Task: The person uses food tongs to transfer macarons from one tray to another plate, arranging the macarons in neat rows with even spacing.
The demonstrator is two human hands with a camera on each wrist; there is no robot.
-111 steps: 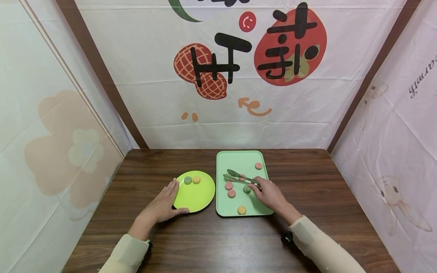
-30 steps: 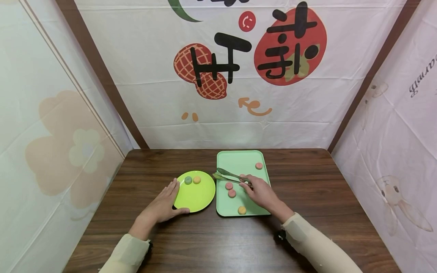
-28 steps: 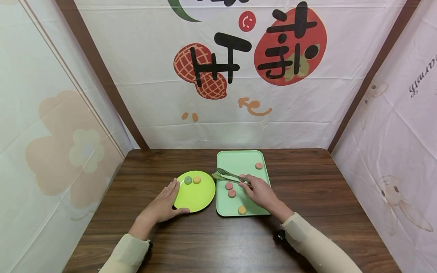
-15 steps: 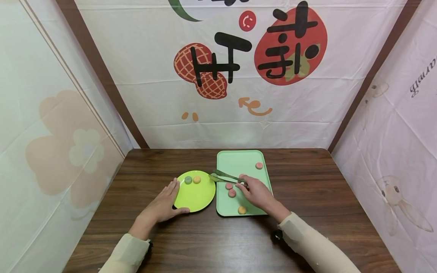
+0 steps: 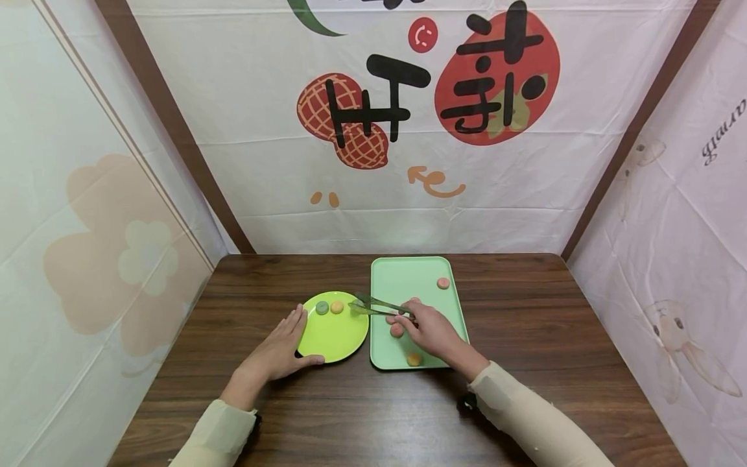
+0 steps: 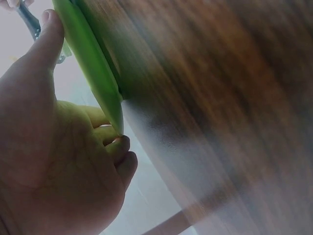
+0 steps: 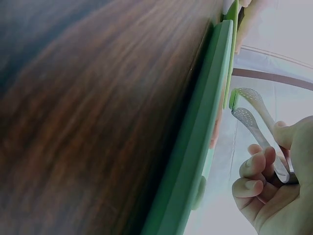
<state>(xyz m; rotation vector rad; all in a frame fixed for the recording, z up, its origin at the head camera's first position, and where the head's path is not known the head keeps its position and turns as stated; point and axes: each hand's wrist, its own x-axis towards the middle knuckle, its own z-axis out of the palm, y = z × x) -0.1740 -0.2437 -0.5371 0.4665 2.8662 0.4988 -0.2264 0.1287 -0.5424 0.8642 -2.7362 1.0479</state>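
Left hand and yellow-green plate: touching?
Touching. The left wrist view shows the yellow-green plate's edge against the left hand's fingers, with no gap where they meet.

We see bright, even light in the head view, with soft glare on the near worktop (image 5: 403,415). Both wrist views look hazy and blurred, the white backdrop (image 7: 279,98) bleached; in the right one, dark shadow edges the green tray (image 7: 195,132).
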